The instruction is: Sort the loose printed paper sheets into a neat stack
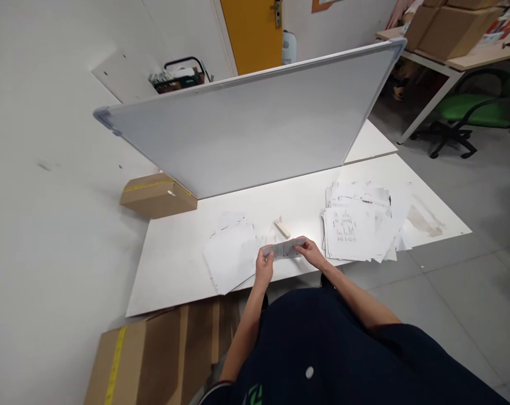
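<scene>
A narrow folded sheet of paper [283, 249] with grey print is stretched between both my hands above the table's front edge. My left hand [264, 264] pinches its left end, thumb on top. At the other end my right hand [309, 251] grips it between thumb and fingers. Just beyond the paper lies a small cream block [282, 228] on the table. Left of my hands is a loose stack of mostly blank white sheets [229, 256]. A larger, untidy pile of printed sheets [351, 228] sits to the right.
A whiteboard [255, 124] stands upright on the white table [166, 264]. A cardboard box [153, 196] rests at its left, and more cardboard [162, 354] stands below the table's front left. Behind right are a green chair [469, 109] and a desk holding boxes [457, 34].
</scene>
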Demonstrator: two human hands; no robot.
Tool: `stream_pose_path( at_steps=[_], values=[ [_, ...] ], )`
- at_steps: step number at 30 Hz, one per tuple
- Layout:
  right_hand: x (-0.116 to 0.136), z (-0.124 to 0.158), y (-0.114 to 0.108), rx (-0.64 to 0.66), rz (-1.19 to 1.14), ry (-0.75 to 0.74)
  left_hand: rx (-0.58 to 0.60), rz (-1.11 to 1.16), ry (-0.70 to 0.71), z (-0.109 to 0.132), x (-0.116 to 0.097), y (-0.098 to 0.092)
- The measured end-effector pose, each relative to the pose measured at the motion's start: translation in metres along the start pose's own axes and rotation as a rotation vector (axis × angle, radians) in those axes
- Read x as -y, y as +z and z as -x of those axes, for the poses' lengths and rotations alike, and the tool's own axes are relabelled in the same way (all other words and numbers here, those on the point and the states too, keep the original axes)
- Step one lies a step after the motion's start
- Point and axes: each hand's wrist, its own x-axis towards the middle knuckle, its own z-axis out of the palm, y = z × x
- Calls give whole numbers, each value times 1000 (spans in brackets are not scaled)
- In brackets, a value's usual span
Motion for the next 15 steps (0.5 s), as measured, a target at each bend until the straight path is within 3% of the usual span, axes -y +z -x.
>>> stream_pose_path(
  at_steps=[9, 15],
  values=[
    [0, -2, -3, -4, 111, -24, 71, -43, 46, -4, 5, -6],
    [-2, 0, -10, 80, 234, -2, 22, -11, 47, -7, 7, -5]
  ],
)
